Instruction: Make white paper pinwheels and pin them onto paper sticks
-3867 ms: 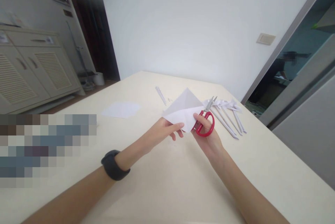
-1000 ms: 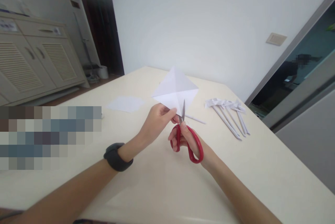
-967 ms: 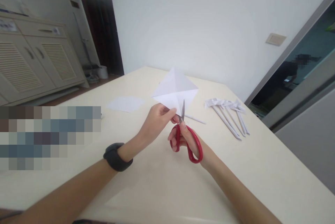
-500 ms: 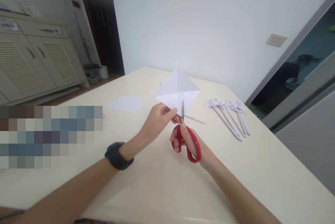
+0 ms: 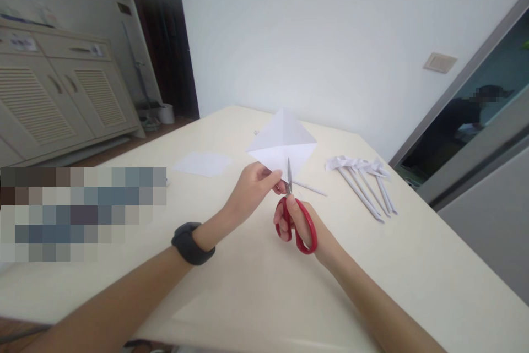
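Creased white paper square [image 5: 281, 141] held upright above the cream table [image 5: 256, 287] | left hand [image 5: 254, 188] pinches its lower corner | red-handled scissors [image 5: 296, 215] gripped in right hand [image 5: 306, 229], blades pointing up into that corner, just right of the left fingertips | blades look more closed than a second ago | rolled paper sticks [image 5: 366, 188] lie well right.

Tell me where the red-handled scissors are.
In the head view, the red-handled scissors are at table centre in the right hand, blades up into the white creased paper square held by the left hand.
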